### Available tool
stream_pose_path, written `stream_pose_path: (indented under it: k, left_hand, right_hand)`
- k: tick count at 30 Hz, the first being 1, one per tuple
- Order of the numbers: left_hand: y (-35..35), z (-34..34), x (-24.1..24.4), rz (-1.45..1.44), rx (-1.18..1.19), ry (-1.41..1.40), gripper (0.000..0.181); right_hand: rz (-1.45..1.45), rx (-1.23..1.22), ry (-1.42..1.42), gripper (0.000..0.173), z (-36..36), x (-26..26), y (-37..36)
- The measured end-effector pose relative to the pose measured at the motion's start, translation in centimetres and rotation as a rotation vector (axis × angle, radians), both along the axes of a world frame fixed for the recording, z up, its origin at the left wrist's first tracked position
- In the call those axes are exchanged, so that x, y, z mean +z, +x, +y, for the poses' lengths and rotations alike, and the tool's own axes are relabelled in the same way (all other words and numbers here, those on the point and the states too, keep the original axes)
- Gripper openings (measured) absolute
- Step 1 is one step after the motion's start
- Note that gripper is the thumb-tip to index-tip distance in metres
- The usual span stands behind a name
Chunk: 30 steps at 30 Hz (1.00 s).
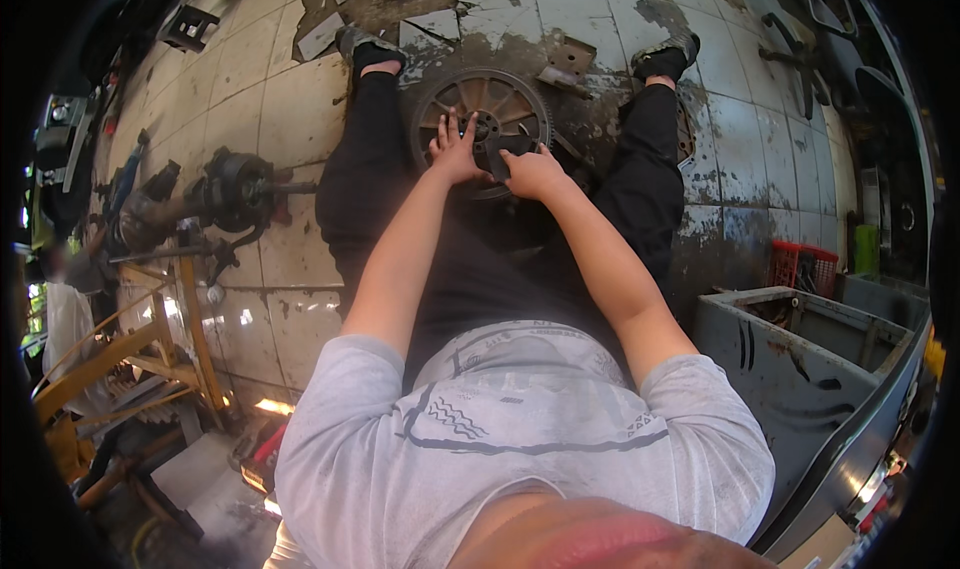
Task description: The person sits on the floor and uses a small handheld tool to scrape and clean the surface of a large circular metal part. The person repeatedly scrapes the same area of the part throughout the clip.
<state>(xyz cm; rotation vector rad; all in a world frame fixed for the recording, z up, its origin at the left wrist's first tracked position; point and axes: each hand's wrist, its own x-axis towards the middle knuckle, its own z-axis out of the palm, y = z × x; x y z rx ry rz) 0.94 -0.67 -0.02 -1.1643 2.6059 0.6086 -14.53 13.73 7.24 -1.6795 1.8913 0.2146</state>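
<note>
A toothed flywheel point(510, 92) lies flat on the floor between the person's legs, its face brown with rust-like discolouration. My left hand point(454, 155) rests on its near left part, fingers spread towards the hub and thumb pointing at a dark flat piece point(498, 161). That piece, whose material I cannot make out, is pinched in my right hand point(531, 173) over the near side of the wheel. Whether the left thumb touches it is unclear. The wheel's near rim is partly hidden by both hands.
Metal brackets point(574, 57) lie beyond the wheel, near broken tiles point(322, 37). At left are a greasy mechanical assembly point(232, 186) and a yellow frame point(196, 329). A red plastic basket point(786, 263) and a grey metal cabinet point(780, 366) stand at right.
</note>
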Motion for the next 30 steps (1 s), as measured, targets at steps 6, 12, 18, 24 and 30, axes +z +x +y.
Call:
stream_pose_path:
  k: [6,12,18,24,30]
  left_hand:
    - [-0.3,0.2,0.7,0.0,-0.004,0.015,0.161]
    - [-0.5,0.2,0.9,0.008,-0.004,0.015,0.163]
    - [-0.3,0.2,0.5,0.011,-0.001,0.005,0.162]
    - [-0.4,0.1,0.4,0.013,-0.005,0.001,0.162]
    - [-0.6,0.3,1.0,-0.006,-0.015,0.005,0.162]
  right_hand:
    - [0.007,-0.003,0.071,0.069,-0.4,1.0,-0.3]
    - [0.013,-0.004,0.005,0.067,-0.3,0.7,-0.5]
    - [0.008,0.012,0.06,0.066,-0.5,1.3,-0.4]
    - [0.035,0.022,-0.027,0.065,0.2,-0.5,-0.3]
    - [0.031,0.008,-0.031,0.065,0.2,-0.8,-0.6]
